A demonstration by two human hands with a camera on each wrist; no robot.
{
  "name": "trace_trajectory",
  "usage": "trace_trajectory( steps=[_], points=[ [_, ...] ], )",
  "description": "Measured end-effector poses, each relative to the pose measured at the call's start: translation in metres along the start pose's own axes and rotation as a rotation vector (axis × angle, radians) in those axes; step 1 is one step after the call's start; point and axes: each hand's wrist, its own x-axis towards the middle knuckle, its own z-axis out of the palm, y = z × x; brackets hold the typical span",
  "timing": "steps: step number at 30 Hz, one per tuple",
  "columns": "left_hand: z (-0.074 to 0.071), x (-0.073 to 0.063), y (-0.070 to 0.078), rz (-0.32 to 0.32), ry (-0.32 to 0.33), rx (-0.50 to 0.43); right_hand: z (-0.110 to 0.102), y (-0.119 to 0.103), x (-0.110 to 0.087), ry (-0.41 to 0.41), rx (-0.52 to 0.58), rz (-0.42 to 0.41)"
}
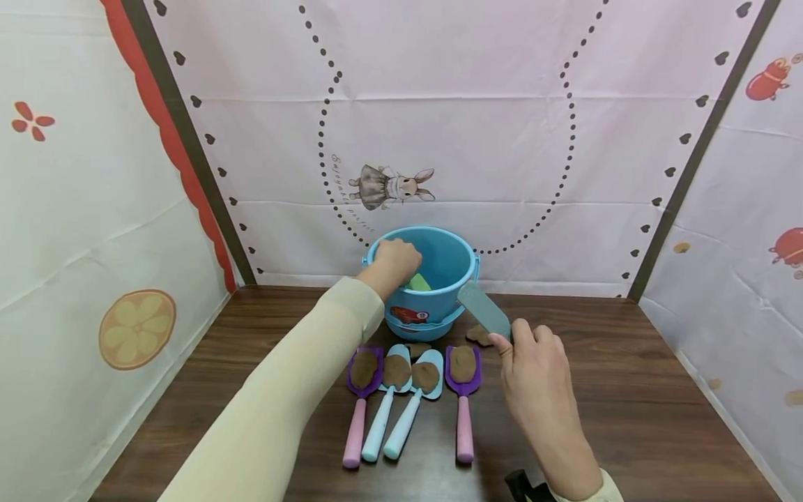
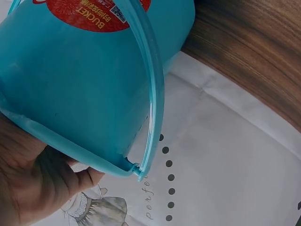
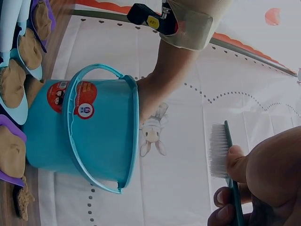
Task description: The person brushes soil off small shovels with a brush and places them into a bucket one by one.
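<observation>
A blue bucket (image 1: 433, 307) with a red label stands at the back of the table. My left hand (image 1: 396, 259) reaches over its rim at the left, fingers hidden inside. Below that hand, a light-green object (image 1: 417, 282) shows partly in the bucket; whether the hand holds it is unclear. To the right of the bucket, my right hand (image 1: 536, 373) grips a teal brush (image 1: 484, 312) by the handle, thumb against its back. In the right wrist view the brush's white bristles (image 3: 217, 149) face the bucket, well apart from it.
In front of the bucket lie two purple shovels (image 1: 464, 404) with pink handles and two light-blue shovels (image 1: 404, 422), each bearing brown sand. More brown sand (image 1: 479, 335) lies on the table by the bucket's base. A printed cloth wall (image 1: 502, 153) rises directly behind.
</observation>
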Motion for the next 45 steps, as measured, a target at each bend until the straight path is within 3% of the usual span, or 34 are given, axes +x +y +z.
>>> trace_trajectory(
  steps=[18,26,30,34,37,41,43,45],
  points=[
    [-0.003,-0.003,-0.009,0.049,0.003,-0.02,0.004,-0.004,0.0,0.071,0.014,-0.053],
    [-0.009,-0.008,-0.013,0.035,0.074,-0.085,0.005,-0.004,0.001,0.061,0.013,-0.049],
    [-0.013,-0.016,-0.014,0.011,0.156,-0.103,0.004,-0.003,0.0,0.044,0.009,-0.042],
    [-0.018,-0.038,-0.015,-0.01,0.266,-0.106,0.004,-0.002,-0.002,0.026,0.002,-0.035],
    [-0.017,-0.067,-0.011,-0.014,0.376,-0.1,0.006,-0.002,-0.004,0.029,-0.007,-0.035],
    [-0.004,-0.112,-0.004,-0.034,0.562,-0.105,0.009,-0.003,-0.005,0.047,-0.021,-0.057],
    [0.007,-0.133,-0.002,-0.043,0.678,-0.097,0.011,-0.005,-0.005,0.025,-0.028,-0.06],
    [0.018,-0.154,0.001,-0.067,0.746,-0.106,0.012,-0.008,-0.006,-0.014,-0.032,-0.061]
  ],
)
